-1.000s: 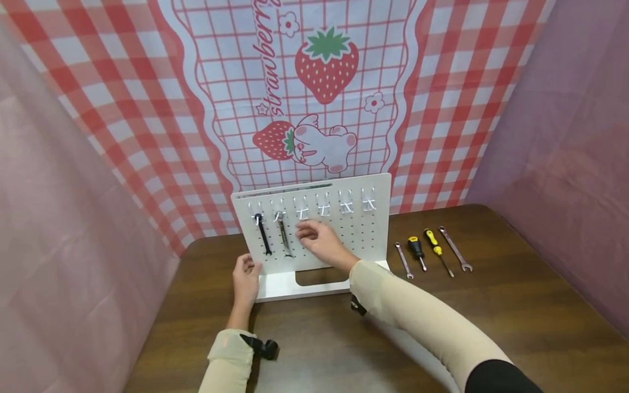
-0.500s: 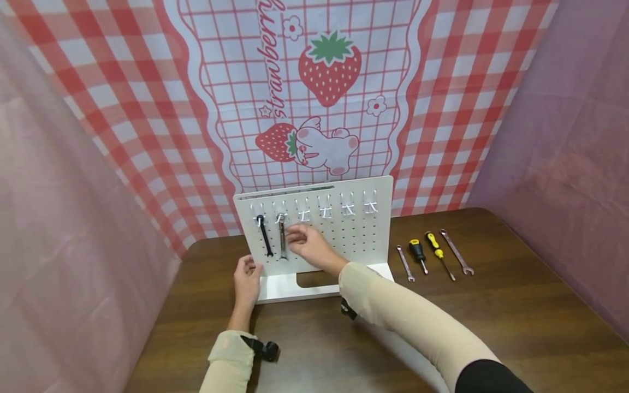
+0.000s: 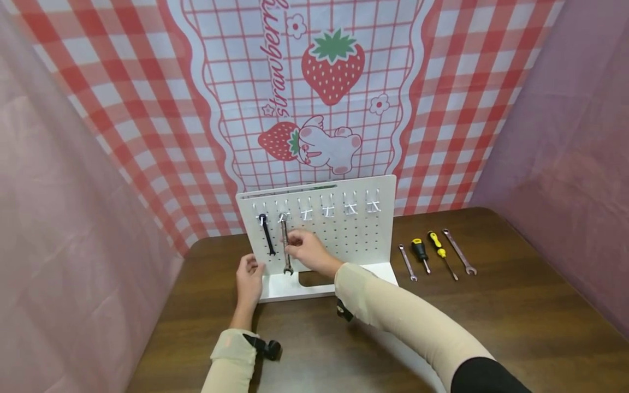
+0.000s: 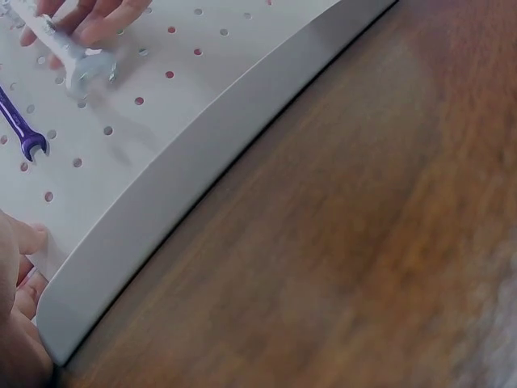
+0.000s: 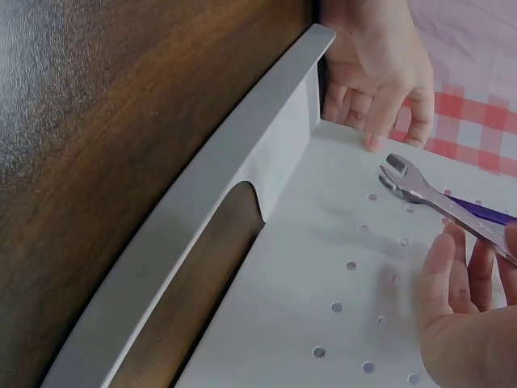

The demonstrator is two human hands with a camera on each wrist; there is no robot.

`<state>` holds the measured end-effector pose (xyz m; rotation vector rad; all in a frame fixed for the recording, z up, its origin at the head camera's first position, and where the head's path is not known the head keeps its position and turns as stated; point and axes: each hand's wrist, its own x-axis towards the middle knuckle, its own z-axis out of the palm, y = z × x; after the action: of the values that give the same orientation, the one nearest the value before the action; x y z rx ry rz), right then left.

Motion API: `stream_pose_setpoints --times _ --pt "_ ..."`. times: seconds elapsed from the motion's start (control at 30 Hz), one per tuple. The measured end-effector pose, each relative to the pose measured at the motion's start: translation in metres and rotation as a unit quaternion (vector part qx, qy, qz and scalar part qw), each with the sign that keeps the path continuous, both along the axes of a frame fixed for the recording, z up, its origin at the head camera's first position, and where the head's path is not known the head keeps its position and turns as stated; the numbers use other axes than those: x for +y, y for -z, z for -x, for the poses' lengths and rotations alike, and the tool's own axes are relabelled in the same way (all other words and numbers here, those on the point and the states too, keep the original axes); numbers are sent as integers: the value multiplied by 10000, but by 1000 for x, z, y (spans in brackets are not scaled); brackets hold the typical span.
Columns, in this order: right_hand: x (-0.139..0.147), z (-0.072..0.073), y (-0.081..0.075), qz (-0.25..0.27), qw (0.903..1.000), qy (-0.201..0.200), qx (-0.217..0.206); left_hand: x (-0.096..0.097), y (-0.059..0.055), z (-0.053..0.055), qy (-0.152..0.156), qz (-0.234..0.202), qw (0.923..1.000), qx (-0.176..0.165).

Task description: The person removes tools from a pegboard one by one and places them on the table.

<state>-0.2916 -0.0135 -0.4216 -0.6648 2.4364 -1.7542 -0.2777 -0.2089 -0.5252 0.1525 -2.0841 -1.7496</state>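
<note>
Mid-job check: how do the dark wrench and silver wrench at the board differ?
The silver wrench looks longer; the dark wrench, shorter. The right hand holds the silver wrench; neither hand touches the dark wrench. Both point open end down, before the board.

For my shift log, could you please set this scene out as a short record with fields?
Right hand: holds silver combination wrench, upper end at second hook from left
Left hand: grips left edge of pegboard
Hanging far left: dark combination wrench
Free hooks: four
On table, right of pegboard: small combination wrench, black-and-yellow screwdriver, yellow-handled screwdriver, larger combination wrench
</note>
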Motion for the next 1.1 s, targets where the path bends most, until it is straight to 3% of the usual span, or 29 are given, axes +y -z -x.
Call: stream_pose_setpoints --times 0.3,0.83,1.1 --pt "8 -5 2 157 9998 60 -73 1 -2 1 -8 -13 10000 -64" --pt "11 -27 -1 199 9994 -240 133 1 2 2 -65 116 9999 -43" --pt "14 -39 -9 232 9992 -247 207 0 2 2 -35 70 10000 10"
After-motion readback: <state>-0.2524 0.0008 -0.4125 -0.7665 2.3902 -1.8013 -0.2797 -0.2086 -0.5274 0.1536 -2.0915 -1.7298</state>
